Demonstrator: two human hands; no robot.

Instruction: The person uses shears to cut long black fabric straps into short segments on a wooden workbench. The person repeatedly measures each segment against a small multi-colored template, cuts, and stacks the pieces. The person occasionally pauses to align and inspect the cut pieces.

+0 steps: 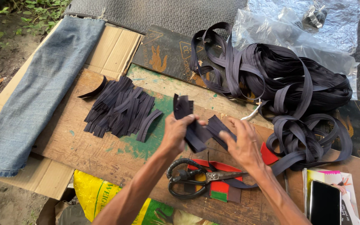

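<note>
While my left hand [176, 134] is clenched on a bundle of cut strips [185, 110] above the worktop [105, 150], the right hand [243, 143] pinches the other end of the strips, fingers spread. Risks, as I judge them:
- Bundle is thick and the grip is only at two points; a loose pinch could fan the strips out and drop some onto the scissors [192, 181] right below.
- Scissors lie partly open under my wrists; lowering a hand blind could catch a blade.
- Tape coil [288, 87] trails close by my right hand; a snag could drag it across the pile [119, 108] of cut pieces.

Hard to see: how many strips I hold, where the tape's free end runs, what the red pieces [267, 154] under my right hand are. Phone [323, 204] is cut off at the frame edge.
</note>
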